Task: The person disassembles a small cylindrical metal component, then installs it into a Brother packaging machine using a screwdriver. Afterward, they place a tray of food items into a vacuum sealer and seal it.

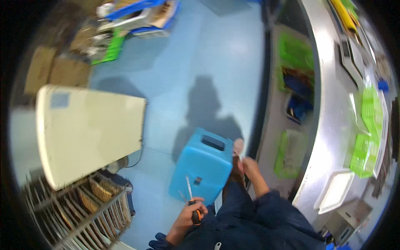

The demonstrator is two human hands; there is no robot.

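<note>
My left hand is wrapped round the black and orange handle of a screwdriver, its metal shaft pointing away from me. A second thin metal piece shows beside the shaft, too blurred to name. Below the tool stands a light blue plastic box-like stool with a dark slot near its far edge and a small dark square mark. To the right of the stool, my right hand is low beside my leg with its fingers drawn together. A small pale thing shows at its fingertips, too blurred to name.
A steel bench runs along the right, bearing green baskets and a white tray. On the left are a cream-coloured panel-topped unit and a slotted rack. Blue trays sit at the far left.
</note>
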